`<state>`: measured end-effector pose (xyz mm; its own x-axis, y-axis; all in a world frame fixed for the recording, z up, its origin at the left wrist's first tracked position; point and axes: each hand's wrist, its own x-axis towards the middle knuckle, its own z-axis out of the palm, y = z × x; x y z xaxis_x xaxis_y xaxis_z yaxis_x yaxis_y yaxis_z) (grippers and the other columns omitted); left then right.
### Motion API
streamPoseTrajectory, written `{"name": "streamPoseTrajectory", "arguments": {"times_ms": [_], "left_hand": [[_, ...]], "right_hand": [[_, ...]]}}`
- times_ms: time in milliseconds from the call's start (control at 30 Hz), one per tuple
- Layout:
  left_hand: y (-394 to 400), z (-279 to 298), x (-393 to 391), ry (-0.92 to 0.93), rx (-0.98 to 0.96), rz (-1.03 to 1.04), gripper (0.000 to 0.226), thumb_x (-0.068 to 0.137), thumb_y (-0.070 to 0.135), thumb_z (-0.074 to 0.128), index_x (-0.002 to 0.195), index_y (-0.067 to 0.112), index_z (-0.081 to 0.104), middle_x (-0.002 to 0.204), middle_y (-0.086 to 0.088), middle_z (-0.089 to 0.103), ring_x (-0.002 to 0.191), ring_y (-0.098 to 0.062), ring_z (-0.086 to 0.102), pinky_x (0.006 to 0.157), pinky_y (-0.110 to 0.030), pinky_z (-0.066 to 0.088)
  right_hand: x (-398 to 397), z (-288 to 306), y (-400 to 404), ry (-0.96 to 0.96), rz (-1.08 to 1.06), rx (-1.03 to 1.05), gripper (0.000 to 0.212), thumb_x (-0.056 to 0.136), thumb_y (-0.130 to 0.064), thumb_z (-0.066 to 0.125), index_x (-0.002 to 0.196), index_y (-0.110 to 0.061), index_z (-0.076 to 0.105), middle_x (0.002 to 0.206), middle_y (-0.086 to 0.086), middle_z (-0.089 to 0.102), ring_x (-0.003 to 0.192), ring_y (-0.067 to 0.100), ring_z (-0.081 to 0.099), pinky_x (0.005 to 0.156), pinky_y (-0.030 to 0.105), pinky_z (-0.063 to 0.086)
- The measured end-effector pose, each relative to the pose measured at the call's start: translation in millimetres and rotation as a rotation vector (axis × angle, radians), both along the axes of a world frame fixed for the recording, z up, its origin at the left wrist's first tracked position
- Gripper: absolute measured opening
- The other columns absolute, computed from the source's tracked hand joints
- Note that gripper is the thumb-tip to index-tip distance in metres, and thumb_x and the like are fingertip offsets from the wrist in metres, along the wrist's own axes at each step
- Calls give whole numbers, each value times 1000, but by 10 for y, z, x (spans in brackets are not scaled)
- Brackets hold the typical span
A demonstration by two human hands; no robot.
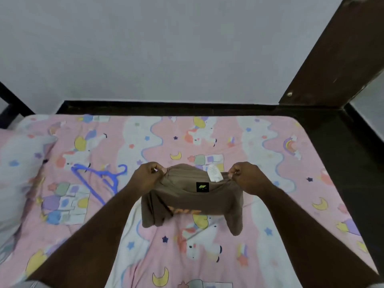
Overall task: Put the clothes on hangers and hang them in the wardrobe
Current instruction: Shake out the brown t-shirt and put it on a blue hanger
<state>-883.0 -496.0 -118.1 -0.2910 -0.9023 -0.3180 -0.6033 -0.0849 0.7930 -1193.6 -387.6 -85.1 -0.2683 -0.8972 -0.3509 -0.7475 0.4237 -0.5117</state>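
Brown shirt (193,200) hung at frame centre, held up above bed (270,183). Left hand (148,176) pinched shirt's upper left edge, fingers curled on cloth. Right hand (245,176) pinched upper right edge likewise. Fabric stretched between both hands; black label (202,187) and white tag (214,173) showed near top edge. Orange print sat partly visible lower on shirt. Blue hanger (99,179) lay flat on bed, left of centre, just beside left forearm. Pillow (22,161) rested at left edge.
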Motion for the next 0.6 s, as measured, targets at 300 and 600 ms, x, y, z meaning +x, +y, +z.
{"name": "streamPoseTrajectory", "arguments": {"times_ms": [300,600], "left_hand": [[-907,-941,-392,-225,-63,48,13,98,37,60,89,28,64,84,7,63,83,-15,60,70,-29,38],[-1391,-1545,-656,-387,-131,130,46,93,47,62,133,24,56,138,-4,57,126,-27,55,105,-45,44]], "right_hand": [[-328,-1065,-1123,43,9,-7,12,92,-19,59,87,-27,66,97,-2,69,88,19,62,75,27,42],[-253,-1813,-1764,126,33,29,38,92,-25,53,129,-20,59,131,8,60,124,31,55,102,42,46]]}}
